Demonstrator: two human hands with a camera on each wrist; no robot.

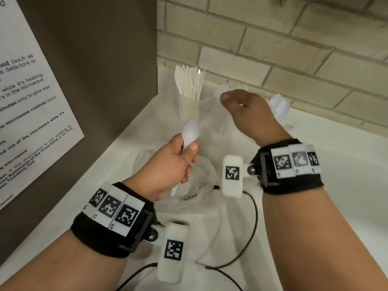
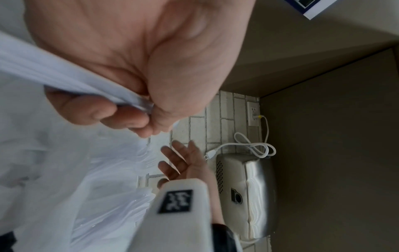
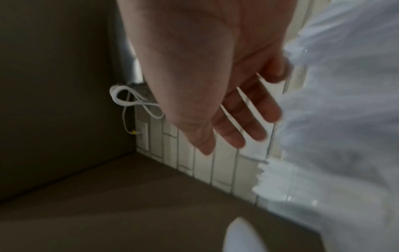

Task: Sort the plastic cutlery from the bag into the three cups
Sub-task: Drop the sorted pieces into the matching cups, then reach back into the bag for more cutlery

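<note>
Left grip (image 1: 168, 164) clamped on spoon (image 1: 190, 131), right grip (image 1: 245, 110) loose, fingers apart, above fork cup (image 1: 225, 122); brick wall (image 1: 294, 59) just behind

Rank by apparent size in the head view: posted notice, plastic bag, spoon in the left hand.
1. Posted notice: largest, though it runs off the frame and hangs near the camera, so partly a nearness effect.
2. Plastic bag: crumpled and see-through, edges hard to trace.
3. Spoon, gripped by the left hand: smallest, handle mostly hidden.
</note>
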